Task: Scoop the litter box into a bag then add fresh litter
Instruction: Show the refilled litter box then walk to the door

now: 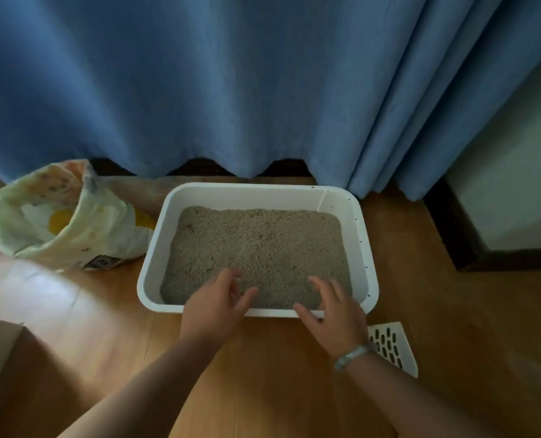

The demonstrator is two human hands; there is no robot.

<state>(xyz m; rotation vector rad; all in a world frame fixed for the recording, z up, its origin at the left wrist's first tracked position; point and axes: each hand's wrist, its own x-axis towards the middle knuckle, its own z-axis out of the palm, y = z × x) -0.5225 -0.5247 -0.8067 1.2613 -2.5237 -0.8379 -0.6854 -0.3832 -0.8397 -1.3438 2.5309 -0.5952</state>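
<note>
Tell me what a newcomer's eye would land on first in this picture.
The white litter box sits mid-floor, filled with grey-beige litter, and the left hand and right hand reach over its near edge, holding nothing. Behind it a blue curtain fills the upper frame. An open patterned bag lies left of the box, and a slotted white scoop lies by the right wrist.

Ahead of the left hand [214, 306] and right hand [335, 314], the litter box [155, 248] is plain white. Its litter [256, 248] is a speckled grey-beige with darker flecks, on an orange-brown wooden floor [105, 311] below a solid blue curtain [231, 90]. Out past the left hand the bag [73, 229] is cream with yellow patches and a black-and-white square label, while on the right wrist a pale grey-green bracelet [353, 355] lies beside a white scoop [392, 346] patterned with rows of dark slots.
</note>
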